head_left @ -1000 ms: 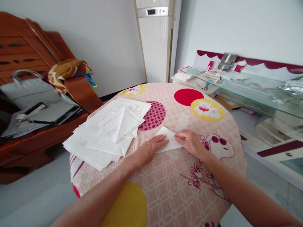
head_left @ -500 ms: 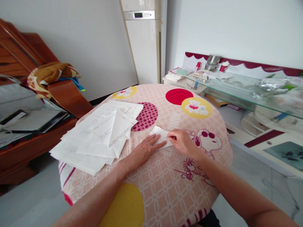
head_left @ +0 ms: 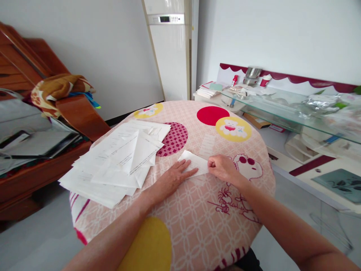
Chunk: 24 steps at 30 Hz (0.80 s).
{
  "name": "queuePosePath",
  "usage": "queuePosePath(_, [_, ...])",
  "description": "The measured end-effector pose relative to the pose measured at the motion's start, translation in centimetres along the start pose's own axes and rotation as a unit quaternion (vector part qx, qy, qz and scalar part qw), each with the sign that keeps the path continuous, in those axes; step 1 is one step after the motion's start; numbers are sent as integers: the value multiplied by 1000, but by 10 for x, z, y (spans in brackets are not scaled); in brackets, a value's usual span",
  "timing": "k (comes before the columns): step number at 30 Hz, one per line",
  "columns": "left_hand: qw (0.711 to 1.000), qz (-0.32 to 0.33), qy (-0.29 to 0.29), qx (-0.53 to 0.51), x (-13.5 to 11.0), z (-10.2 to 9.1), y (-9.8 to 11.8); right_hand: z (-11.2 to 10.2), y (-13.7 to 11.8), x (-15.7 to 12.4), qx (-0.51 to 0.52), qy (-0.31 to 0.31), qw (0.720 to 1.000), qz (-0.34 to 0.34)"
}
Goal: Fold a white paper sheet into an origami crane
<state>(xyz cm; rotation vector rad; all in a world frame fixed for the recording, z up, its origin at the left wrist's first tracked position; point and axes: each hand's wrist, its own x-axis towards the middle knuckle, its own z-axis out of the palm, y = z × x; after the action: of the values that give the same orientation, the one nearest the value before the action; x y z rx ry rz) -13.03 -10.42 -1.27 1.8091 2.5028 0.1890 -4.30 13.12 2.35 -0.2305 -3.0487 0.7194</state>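
A small folded white paper point(head_left: 195, 162) lies on the round table point(head_left: 197, 226), which wears a pink patterned cloth. My left hand point(head_left: 175, 176) rests flat on the paper's left part, fingers stretched out. My right hand point(head_left: 224, 169) is closed at the paper's right end, fingers curled and pressing along its edge. A loose pile of white printed sheets point(head_left: 113, 162) lies to the left of my hands.
A wooden bench point(head_left: 42, 150) with bags and folders stands at the left. A tall white air conditioner point(head_left: 172, 49) stands at the back. A glass shelf point(head_left: 296, 109) with cups, books and clutter runs along the right, close to the table's edge.
My right hand has slid a little to the right along the folded paper, uncovering more of it. The left hand has stayed flat. Earlier the view shifted rightward.
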Motion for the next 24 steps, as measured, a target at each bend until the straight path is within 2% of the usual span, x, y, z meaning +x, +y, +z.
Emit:
queuePosePath(4, [1000, 7, 15, 16, 1, 5, -3, -13, 24, -11, -9, 10, 1000, 21])
queuePosePath(6, [1000, 8, 19, 23, 2, 6, -3, -17, 26, -14, -34, 30, 998, 43])
queuePosePath(8, [999, 10, 20, 31, 2, 6, -2, -17, 21, -14, -43, 56, 997, 33])
queuePosePath(11, [999, 17, 21, 43, 3, 6, 0, -7, 7, -8, 4, 54, 996, -72])
queuePosePath(13, [998, 19, 19, 53, 5, 5, 2, 5, 1, -2, 12, 54, 992, -111])
queuePosePath(16, [998, 21, 8, 66, 5, 4, 4, 20, 3, 6, 32, 39, 991, -120])
queuePosePath(19, [997, 18, -11, 69, 0, 1, 4, 27, 9, 9, 50, 33, 991, -116])
queuePosePath(24, [999, -16, -36, 34, -31, -9, 4, 25, 11, 9, 63, 21, 993, -99])
